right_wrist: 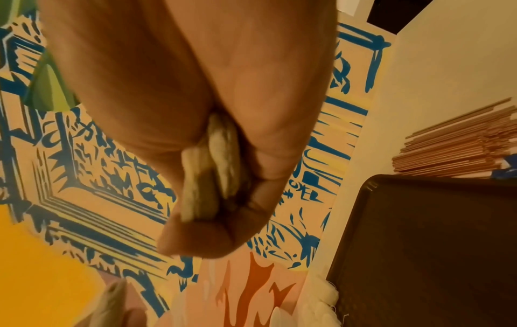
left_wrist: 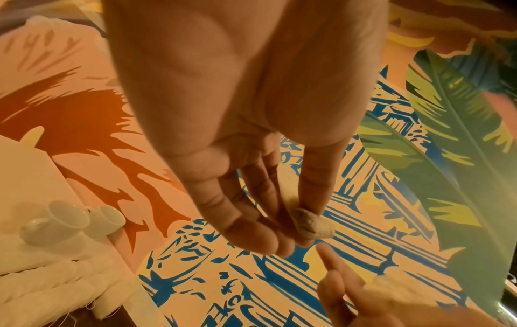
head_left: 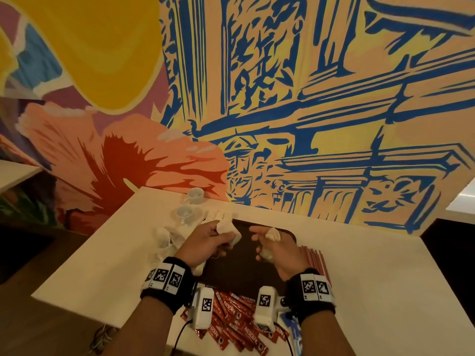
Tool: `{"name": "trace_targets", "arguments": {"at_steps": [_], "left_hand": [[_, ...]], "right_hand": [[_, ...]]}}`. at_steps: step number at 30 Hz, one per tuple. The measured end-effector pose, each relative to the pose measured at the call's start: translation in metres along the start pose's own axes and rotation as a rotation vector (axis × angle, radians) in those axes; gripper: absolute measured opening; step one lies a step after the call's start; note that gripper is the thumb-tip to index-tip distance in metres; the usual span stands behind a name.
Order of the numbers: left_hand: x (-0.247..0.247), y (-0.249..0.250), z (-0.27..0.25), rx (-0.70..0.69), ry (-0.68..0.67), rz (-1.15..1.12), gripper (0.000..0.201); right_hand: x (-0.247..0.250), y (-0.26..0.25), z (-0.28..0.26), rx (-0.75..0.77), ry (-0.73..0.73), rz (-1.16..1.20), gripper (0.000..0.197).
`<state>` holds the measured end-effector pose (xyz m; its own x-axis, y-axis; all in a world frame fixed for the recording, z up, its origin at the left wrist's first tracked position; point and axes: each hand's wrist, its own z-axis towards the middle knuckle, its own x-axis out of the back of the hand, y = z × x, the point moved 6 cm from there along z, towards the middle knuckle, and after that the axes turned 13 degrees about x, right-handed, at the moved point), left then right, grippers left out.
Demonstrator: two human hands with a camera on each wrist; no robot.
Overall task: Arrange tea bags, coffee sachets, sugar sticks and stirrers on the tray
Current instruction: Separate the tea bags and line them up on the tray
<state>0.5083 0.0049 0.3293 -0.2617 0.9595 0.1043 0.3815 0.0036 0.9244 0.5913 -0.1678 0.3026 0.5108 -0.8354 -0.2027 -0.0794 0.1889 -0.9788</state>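
Red coffee sachets [head_left: 235,321] are seen nearest, heaped at the table's [head_left: 372,291] near edge and partly hidden by the two wrists. To the left, a tea bag [head_left: 227,227] is pinched in the left hand [head_left: 208,244], its fingers curled round it above the left end of the dark tray [head_left: 239,271]. A tea bag [left_wrist: 312,223] is seen held at the fingertips in the left wrist view. Loose tea bags [head_left: 167,238] are piled just left of that hand, beside two white cups [head_left: 189,205] near the wall. The tray's middle is left bare between the hands, which are held apart. Further right, more tea bags [head_left: 272,235] are clamped in the right hand [head_left: 276,249]; their number cannot be told. Stirrers [head_left: 314,260] are laid just beside the tray's right edge, partly covered by the wrist. Something blue [head_left: 291,327] is cut off by the right wristband.
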Motion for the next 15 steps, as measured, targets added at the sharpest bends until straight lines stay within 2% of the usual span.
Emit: {"name": "trace_targets", "arguments": {"at_steps": [4,7,12,15], "left_hand": [[-0.002,0.001,0.002,-0.017,-0.023,0.001,0.019],[-0.001,0.001,0.006,-0.026,-0.033,-0.003,0.018],[0.006,0.004,0.015,-0.027,-0.016,-0.018,0.022],[0.010,0.008,0.023,-0.051,-0.022,0.052,0.022]], "right_hand": [[-0.019,-0.008,0.000,-0.019,-0.089,-0.033,0.019],[-0.028,-0.010,0.004,0.028,-0.149,-0.138,0.016],[-0.018,-0.006,0.016,0.063,-0.125,-0.268,0.021],[-0.016,-0.003,0.023,0.063,-0.151,-0.291,0.023]]}}
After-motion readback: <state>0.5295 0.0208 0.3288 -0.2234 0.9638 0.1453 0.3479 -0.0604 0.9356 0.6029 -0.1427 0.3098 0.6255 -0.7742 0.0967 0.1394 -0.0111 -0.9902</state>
